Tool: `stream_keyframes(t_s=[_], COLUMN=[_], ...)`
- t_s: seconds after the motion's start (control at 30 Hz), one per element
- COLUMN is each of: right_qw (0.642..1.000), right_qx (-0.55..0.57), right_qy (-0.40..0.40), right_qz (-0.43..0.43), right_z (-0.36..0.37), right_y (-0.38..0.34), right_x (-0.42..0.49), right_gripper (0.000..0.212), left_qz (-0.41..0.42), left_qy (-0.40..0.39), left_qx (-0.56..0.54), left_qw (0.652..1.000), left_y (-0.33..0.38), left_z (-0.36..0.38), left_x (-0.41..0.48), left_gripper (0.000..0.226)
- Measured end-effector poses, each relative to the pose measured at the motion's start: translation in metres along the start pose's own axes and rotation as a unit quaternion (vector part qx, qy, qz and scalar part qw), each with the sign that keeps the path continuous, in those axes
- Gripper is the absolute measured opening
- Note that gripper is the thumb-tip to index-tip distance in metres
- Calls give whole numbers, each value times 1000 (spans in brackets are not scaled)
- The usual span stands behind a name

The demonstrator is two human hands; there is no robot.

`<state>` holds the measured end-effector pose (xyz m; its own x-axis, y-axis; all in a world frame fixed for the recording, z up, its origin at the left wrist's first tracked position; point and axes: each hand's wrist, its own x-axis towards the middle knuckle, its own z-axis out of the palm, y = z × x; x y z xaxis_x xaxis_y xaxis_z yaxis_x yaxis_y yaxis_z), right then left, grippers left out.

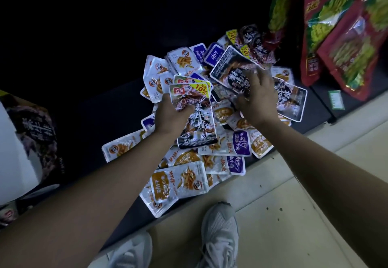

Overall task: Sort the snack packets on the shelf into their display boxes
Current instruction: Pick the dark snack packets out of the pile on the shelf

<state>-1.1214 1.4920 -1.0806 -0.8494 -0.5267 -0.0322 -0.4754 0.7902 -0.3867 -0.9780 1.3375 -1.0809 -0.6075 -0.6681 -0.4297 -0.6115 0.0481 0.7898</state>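
Observation:
A heap of small snack packets (184,181) covers the dark shelf (117,108): silver-orange ones, silver-purple ones and larger dark steak-print ones. My left hand (170,116) grips a small stack of dark steak packets (197,125) with a yellow 10% corner, held upright over the heap. My right hand (256,99) pinches another dark steak packet (228,68) that tilts up off the pile. A display box (35,133) with the same dark steak print stands at the far left.
Big red and green snack bags (340,43) hang or lean at the upper right. A green price tag (336,99) sits on the shelf edge. Beige floor tiles and my grey shoes (218,234) lie below the shelf front.

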Motion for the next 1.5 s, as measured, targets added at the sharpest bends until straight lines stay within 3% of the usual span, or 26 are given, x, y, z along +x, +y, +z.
stream_keyframes(t_s=[0.1,0.2,0.3,0.37,0.43,0.5,0.57,0.67,0.73,0.83,0.9,0.93,1.0,1.1,1.27,1.37,1.43,1.5], right_qw=[996,990,996,991,981,978,981,972,974,998,997,994,992,998,996,984,975,968], right_qx=[-62,-123,-6,50,45,17,22,108,139,39,-19,-44,-91,-56,41,123,186,236], right_qy=[-62,-42,-23,-21,-38,-58,-89,-139,-101,6,-55,-90,-82,1,82,120,105,39], right_qz=[9,-58,-87,-125,-185,-202,-174,-157,-148,-54,41,52,14,-25,-9,-44,-55,-77], right_z=[5,9,7,7,11,18,23,16,8,2,3,6,11,13,11,1,-3,-1], right_y=[3,3,-5,-17,-29,-35,-33,-30,-24,-7,6,11,17,23,27,6,-16,-38], right_x=[-7,-17,-22,-30,-42,-54,-59,-57,-49,-34,-30,-31,-37,-40,-42,-46,-49,-52], right_gripper=[73,73,64,62,61,64,68,64,52,45,52,55,64,69,23,20,24,31], left_qz=[-22,-19,-23,-21,-16,-40,-59,-3,38,57,86,100,119,159,184,168,137,119], left_qy=[-4,-7,-20,-26,-19,-23,-45,-51,-46,-54,-61,-55,-36,-26,-48,-59,-61,-68], left_qx=[1,5,5,-7,-37,-89,-112,-54,-19,-14,-15,-13,-15,-1,22,26,-21,-68], left_qw=[1000,1000,1000,999,999,995,991,997,998,997,994,993,992,987,982,984,988,988], left_y=[2,3,3,2,1,1,0,-3,-4,-2,0,1,0,-2,-12,-13,-8,-1], left_z=[3,2,0,-1,-3,-6,-8,-6,-4,0,6,9,11,10,8,9,10,10], left_x=[-1,-2,-2,-4,-5,-9,-10,-11,-10,-12,-16,-18,-19,-16,-13,-11,-14,-19], left_gripper=[86,86,85,73,44,36,44,46,68,93,98,100,100,95,70,54,38,32])
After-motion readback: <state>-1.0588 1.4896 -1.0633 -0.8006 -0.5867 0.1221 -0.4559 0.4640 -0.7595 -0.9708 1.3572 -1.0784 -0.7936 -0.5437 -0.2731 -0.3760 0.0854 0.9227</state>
